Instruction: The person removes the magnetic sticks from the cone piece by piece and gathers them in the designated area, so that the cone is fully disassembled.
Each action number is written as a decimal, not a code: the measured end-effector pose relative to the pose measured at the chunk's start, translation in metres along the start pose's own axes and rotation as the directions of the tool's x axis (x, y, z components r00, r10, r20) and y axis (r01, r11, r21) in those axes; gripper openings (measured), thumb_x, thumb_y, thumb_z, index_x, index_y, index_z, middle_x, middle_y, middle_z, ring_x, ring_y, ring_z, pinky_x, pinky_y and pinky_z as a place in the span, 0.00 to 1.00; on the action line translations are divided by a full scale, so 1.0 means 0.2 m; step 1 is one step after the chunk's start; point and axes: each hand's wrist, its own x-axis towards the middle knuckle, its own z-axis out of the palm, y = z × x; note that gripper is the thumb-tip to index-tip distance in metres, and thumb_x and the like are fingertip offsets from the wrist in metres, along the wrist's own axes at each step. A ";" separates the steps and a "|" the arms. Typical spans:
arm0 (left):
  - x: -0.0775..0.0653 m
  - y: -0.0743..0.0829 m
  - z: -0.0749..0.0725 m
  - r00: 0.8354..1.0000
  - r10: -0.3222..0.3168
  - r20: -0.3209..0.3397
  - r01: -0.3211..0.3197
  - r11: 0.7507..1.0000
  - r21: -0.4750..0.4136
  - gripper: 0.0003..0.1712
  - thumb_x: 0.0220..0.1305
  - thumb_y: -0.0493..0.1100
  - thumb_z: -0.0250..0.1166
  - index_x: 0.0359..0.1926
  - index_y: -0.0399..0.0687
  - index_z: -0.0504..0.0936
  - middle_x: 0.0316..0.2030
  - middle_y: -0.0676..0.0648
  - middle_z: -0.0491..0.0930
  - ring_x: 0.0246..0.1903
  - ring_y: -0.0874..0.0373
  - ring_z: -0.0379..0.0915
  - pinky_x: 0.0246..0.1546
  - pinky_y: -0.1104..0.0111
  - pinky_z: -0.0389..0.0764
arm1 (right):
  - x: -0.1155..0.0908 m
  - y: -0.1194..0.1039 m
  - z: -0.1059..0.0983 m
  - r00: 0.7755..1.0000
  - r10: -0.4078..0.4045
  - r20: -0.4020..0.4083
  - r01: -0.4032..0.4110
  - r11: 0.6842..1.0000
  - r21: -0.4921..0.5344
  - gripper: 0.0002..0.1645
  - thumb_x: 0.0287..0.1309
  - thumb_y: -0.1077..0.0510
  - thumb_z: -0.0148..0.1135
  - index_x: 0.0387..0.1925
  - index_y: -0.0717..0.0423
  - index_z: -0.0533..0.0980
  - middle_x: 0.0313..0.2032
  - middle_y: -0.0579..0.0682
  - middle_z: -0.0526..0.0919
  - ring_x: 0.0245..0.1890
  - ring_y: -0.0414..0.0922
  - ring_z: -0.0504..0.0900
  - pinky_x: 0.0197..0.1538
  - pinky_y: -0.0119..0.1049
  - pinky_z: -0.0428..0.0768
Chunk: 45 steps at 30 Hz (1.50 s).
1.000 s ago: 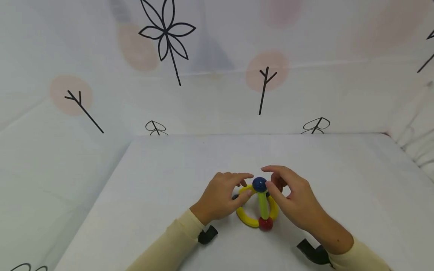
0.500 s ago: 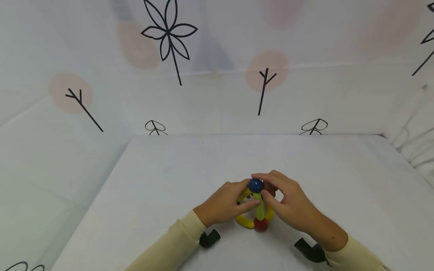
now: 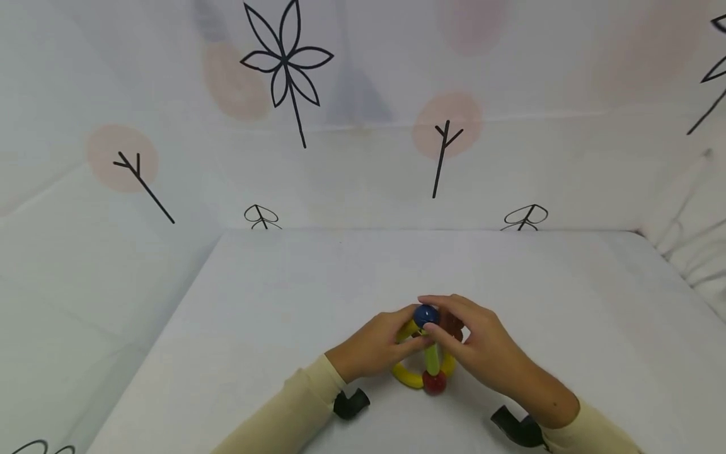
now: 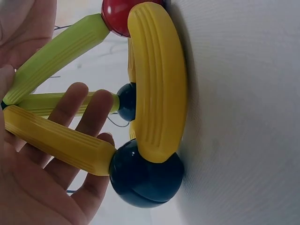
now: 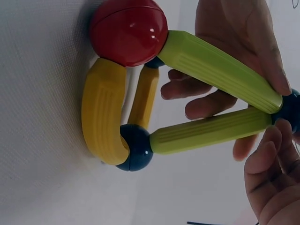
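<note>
A magnetic ball-and-rod frame shaped like a pyramid stands on the white table (image 3: 283, 284). Its base is a ring of curved yellow rods (image 4: 157, 84), joined by a red ball (image 5: 129, 33) and dark blue balls (image 4: 146, 174). Two lime green rods (image 5: 220, 72) and a straight yellow rod (image 4: 58, 140) slope up to a blue ball (image 3: 426, 316) at the top. My right hand (image 3: 493, 347) pinches that top ball between thumb and index finger. My left hand (image 3: 374, 343) holds the upper rods just below it, thumb on a green one, other fingers spread behind.
Black curved wrist mounts (image 3: 351, 403) hang below both cream sleeves (image 3: 289, 403). A white fabric backdrop (image 3: 363, 170) with drawn plants rises behind the table's far edge, and more fabric stands along both sides.
Both hands have come in closer around the top of the frame. The right fingers, apart from the top ball a second ago, now pinch it; the left thumb has come to the rods.
</note>
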 end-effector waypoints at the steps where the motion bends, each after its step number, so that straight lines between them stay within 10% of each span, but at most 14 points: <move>1: 0.00 0.00 0.00 1.000 0.003 0.004 -0.003 1.000 -0.008 0.26 0.75 0.59 0.53 0.66 0.55 0.69 0.43 0.57 0.80 0.37 0.69 0.72 0.42 0.77 0.76 | 0.00 0.00 0.01 1.000 0.005 0.002 -0.005 1.000 -0.001 0.24 0.62 0.57 0.68 0.60 0.48 0.77 0.33 0.35 0.75 0.30 0.32 0.73 0.33 0.28 0.78; 14: 0.00 -0.01 0.01 1.000 -0.005 0.014 0.006 0.998 -0.059 0.26 0.75 0.61 0.52 0.67 0.59 0.68 0.56 0.58 0.79 0.49 0.70 0.75 0.53 0.75 0.76 | 0.01 -0.01 0.00 0.999 -0.020 0.048 0.018 0.999 0.045 0.21 0.65 0.60 0.64 0.58 0.52 0.72 0.29 0.37 0.74 0.28 0.32 0.71 0.28 0.27 0.75; 45: 0.00 -0.01 0.02 0.999 -0.033 -0.024 0.033 0.999 -0.029 0.24 0.72 0.62 0.54 0.63 0.60 0.72 0.47 0.60 0.80 0.41 0.69 0.75 0.44 0.77 0.77 | 0.01 0.02 0.02 0.992 0.066 0.109 -0.093 0.959 0.266 0.15 0.73 0.62 0.54 0.58 0.54 0.67 0.31 0.48 0.70 0.26 0.43 0.73 0.27 0.30 0.75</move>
